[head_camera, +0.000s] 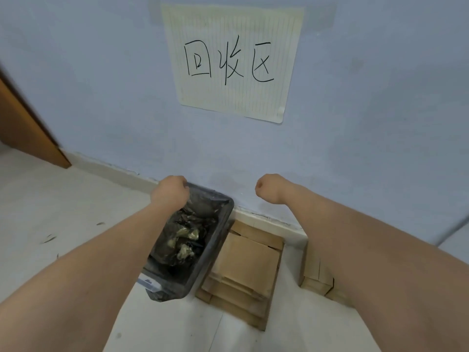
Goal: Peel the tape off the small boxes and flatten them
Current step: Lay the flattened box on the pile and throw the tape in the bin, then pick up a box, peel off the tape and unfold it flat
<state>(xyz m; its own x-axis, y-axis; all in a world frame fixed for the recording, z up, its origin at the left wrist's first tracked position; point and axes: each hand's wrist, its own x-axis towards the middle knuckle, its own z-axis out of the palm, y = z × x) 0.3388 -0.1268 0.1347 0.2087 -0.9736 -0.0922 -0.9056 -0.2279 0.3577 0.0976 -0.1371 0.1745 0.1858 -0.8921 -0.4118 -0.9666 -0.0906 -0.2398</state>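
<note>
A stack of flattened brown cardboard boxes (243, 270) lies on the floor against the wall, between my two forearms. A second pile of cardboard (316, 275) is partly hidden under my right forearm. My left hand (170, 191) hangs bent at the wrist over the far rim of a dark bin (203, 260); its fingers are hidden behind the back of the hand. Crumpled tape (184, 240) lies inside the bin. Close to the wall, my right hand (267, 188) is curled into a fist with nothing visible in it.
The bin is lined with a black bag and stands on the pale tiled floor (63, 212). A lined paper sign (233, 59) with handwritten characters hangs on the blue wall. A brown wooden door frame (25, 128) stands at the left.
</note>
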